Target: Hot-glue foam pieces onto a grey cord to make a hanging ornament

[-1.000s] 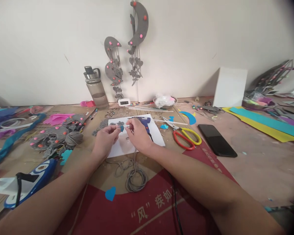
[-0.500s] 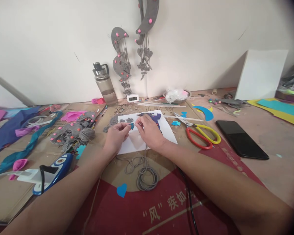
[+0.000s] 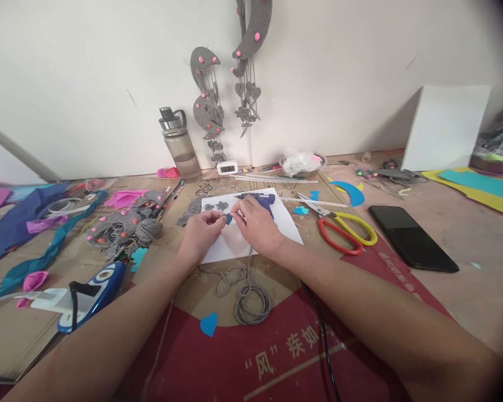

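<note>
Pinching a small blue piece (image 3: 227, 218) between them, the left hand (image 3: 201, 231) and the right hand (image 3: 257, 223) meet over the white sheet (image 3: 291, 231) in the middle of the table (image 3: 465, 285). The piece sits right at the fingertips of both hands, the left hand gripping it from the left and the right hand closing on it from the right; neither is clearly nearer. It is too small to tell its long axis. Whether a cord runs through the grip cannot be told. Just beyond the right hand lies a glue gun (image 3: 263, 201), its nozzle pointing left, and grey cut-outs (image 3: 218, 206) lie on the sheet's far left corner. A coil of grey cord (image 3: 251, 298) rests nearer, beside a blue heart (image 3: 208, 324). To the right lie scissors (image 3: 343, 229) and a phone (image 3: 411, 238). At the far edge a bowl (image 3: 302, 162) holds what looks like crumpled plastic; a bottle (image 3: 180, 144) stands left of it, seemingly nearly empty.
</note>
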`<action>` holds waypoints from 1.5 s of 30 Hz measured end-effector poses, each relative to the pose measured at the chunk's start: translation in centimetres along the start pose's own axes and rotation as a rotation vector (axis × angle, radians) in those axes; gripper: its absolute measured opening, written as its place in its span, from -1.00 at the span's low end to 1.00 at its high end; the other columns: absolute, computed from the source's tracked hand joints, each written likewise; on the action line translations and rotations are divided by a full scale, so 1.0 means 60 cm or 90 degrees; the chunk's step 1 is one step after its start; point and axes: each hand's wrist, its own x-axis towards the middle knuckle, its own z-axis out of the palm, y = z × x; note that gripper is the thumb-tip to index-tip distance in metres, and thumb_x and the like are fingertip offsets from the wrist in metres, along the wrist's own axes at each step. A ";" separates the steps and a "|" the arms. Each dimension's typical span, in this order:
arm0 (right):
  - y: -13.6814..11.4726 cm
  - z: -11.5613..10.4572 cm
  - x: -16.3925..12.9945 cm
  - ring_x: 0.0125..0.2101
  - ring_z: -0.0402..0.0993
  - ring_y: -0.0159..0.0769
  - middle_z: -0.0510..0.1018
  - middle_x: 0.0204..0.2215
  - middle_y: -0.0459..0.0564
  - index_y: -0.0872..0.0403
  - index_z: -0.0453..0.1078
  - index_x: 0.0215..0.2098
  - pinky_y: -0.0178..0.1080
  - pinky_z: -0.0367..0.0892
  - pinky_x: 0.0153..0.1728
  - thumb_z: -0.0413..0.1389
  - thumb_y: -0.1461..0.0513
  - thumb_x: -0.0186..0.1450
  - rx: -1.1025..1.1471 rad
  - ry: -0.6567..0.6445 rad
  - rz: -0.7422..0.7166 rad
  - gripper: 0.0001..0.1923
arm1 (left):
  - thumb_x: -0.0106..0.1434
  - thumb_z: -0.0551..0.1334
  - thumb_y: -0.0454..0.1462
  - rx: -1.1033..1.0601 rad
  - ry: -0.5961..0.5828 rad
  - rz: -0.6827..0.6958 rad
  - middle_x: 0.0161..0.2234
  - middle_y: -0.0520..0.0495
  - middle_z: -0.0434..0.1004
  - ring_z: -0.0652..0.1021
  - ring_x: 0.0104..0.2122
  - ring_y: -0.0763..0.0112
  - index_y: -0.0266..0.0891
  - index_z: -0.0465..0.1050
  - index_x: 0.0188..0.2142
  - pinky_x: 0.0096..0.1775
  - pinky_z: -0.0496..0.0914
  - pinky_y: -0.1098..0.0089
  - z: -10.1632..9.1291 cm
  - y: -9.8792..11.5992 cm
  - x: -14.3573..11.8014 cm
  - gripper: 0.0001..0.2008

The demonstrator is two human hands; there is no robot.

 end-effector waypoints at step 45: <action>0.000 0.007 -0.002 -0.26 0.33 -0.27 0.39 -0.31 0.01 0.08 0.35 -0.35 -0.22 0.22 -0.21 -0.01 0.30 0.30 -0.054 -0.061 -0.012 -0.89 | 0.03 0.24 -0.26 0.307 0.030 0.199 -0.52 0.00 0.50 0.40 -0.51 0.45 -0.23 0.48 -0.50 -0.39 0.25 0.44 -0.005 0.019 -0.009 -0.91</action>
